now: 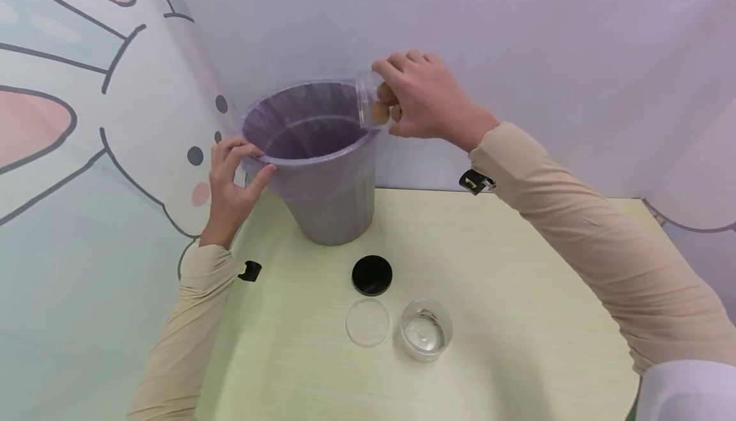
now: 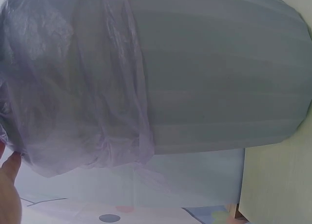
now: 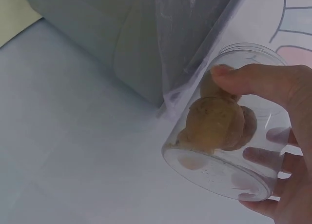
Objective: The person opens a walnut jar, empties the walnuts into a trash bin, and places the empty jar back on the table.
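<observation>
My right hand (image 1: 425, 95) grips a clear plastic jar (image 3: 229, 170), tipped on its side with its mouth at the rim of a grey trash bin (image 1: 339, 216). Several round brown cookie-like pieces (image 3: 214, 121) lie inside the jar; their exact kind is hard to tell. A thin purple bag (image 2: 73, 87) lines the bin and folds down over its outside. At the near left of the rim, my left hand (image 1: 230, 181) holds the edge between thumb and fingers. Inside the bin I see only the bag and a dark bottom.
On the pale table (image 1: 299, 357) lie a black lid (image 1: 372, 275) and a clear disc (image 1: 368, 322). Beside the disc stands an uncovered clear tub (image 1: 424, 338). A cloth with cartoon drawings (image 1: 138, 133) hangs at the left, and a plain wall (image 1: 546, 57) rises behind the bin.
</observation>
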Motion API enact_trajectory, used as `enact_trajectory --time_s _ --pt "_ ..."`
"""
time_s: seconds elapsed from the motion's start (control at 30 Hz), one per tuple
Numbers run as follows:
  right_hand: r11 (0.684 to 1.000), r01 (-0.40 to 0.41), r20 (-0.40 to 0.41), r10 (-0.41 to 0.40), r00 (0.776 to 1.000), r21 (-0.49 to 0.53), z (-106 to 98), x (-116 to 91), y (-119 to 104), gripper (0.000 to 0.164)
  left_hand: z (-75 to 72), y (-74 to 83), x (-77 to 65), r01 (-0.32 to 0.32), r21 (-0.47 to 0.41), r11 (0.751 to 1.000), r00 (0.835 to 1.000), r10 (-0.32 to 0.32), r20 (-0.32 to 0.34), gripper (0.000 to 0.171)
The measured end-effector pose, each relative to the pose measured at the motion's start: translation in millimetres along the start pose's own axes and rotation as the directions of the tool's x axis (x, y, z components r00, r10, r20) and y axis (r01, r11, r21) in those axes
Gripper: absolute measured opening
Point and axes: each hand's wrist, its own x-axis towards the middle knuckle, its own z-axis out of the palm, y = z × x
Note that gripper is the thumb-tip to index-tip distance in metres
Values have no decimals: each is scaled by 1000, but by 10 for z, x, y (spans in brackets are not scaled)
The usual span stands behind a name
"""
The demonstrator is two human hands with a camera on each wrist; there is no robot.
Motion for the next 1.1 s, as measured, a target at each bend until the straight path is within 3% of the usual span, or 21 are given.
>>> enact_trajectory --time_s 0.3,0.8,1.1 --pt "998 40 -5 -40 999 -50 21 20 -29 74 -6 -42 -18 13 -22 1000 1000 -13 0 23" --pt "983 113 -110 -130 985 -145 89 43 -36 50 14 -76 -16 19 -19 1000 1000 -19 1 24" --pt "974 140 -120 -163 979 -180 105 47 -35 52 24 -45 -20 28 -20 999 1000 -28 -14 23"
